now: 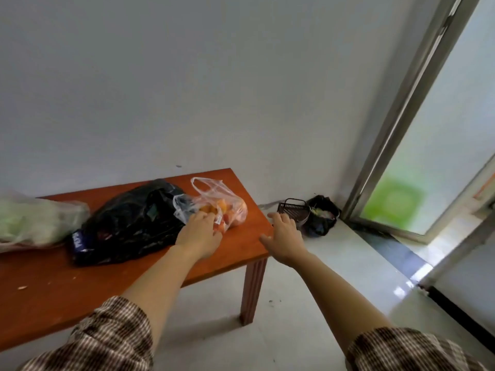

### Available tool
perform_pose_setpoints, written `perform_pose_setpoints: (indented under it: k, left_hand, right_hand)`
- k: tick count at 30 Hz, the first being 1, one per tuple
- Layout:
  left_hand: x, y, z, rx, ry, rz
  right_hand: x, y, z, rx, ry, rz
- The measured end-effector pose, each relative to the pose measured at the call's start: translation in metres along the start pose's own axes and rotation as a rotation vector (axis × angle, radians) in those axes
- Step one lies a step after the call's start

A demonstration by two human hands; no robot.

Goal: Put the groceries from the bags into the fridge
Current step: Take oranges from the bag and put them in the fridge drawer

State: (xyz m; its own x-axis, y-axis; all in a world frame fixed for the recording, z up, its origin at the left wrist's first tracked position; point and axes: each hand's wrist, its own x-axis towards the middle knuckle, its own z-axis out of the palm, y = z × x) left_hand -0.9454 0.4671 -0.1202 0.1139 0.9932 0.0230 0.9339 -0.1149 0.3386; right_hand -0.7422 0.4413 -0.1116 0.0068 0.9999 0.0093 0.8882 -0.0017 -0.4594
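On the table: clear bag of orange and red fruit at the right end, touching a black bag; a bag of greens lies at the left.
Left hand: fingers bent onto the clear bag's near side; cannot tell whether they pinch it.
Right hand: fingers spread, holding nothing, over the table's corner.
Floor corner: dark basket.

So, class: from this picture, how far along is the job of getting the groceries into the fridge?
Nothing looks done: the black bag, the bag of greens and the clear fruit bag all lie on the table. In hand: the left hand touches the clear fruit bag; the right hand hovers open. Left: everything; no fridge shows.
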Motion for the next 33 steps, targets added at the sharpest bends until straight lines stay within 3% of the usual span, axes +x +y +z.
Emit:
perform_pose_setpoints:
  k: [4,9,14,19,23,26,28,33]
  left_hand:
    - [0.051,-0.048,0.018,-0.021,-0.013,-0.014]
    - [0.116,-0.093,0.036,-0.097,0.108,0.017]
    - [0.17,-0.131,0.051,-0.054,0.017,0.131]
    - [0.202,-0.147,0.066,0.13,-0.1,0.348]
    - [0.22,-0.146,0.071,0.227,-0.248,0.359]
    - [0.233,-0.149,0.081,0.312,-0.397,0.291]
    - [0.242,-0.154,0.087,0.386,-0.479,0.253]
    - [0.263,-0.161,0.094,0.381,-0.487,0.254]
  right_hand:
    - [0.069,-0.021,0.031,-0.001,-0.029,-0.098]
    - [0.155,-0.039,0.078,-0.011,-0.047,-0.258]
    - [0.221,-0.056,0.126,0.012,-0.152,-0.338]
    - [0.251,-0.063,0.152,-0.249,-0.238,-0.422]
    - [0.269,-0.055,0.165,-0.359,-0.286,-0.213]
    - [0.275,-0.05,0.173,-0.347,-0.211,-0.056]
    - [0.278,-0.045,0.174,-0.307,-0.177,0.085]
    - [0.278,-0.011,0.18,-0.053,-0.186,0.49]
